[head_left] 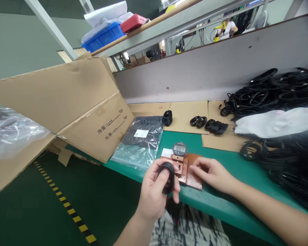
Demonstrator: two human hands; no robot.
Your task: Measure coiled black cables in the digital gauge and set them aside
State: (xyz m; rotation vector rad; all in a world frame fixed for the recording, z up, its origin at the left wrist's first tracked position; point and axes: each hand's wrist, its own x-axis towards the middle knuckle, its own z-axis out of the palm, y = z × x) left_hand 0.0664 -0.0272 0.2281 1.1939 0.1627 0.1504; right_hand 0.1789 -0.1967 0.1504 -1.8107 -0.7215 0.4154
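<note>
My left hand (152,191) is closed around a small coil of black cable (167,176), with the thumb pressed through the loop. It hangs just in front of a copper-coloured measuring fixture (193,177) on the green bench. A round digital gauge (179,149) stands at the fixture's back, its display reading about 0.001. At the fixture's right side is my right hand (214,174), fingers loosely bent and thumb a little apart, with nothing visible in them. Part of the fixture's front is hidden behind my left hand and the coil.
A clear bag of coiled cables (143,133) lies left of the fixture, beside a large open cardboard box (92,116). Several small coils (217,127) rest on cardboard behind. Black cables (279,164) are heaped at right with a white bag (277,122). A shelf (143,37) runs overhead.
</note>
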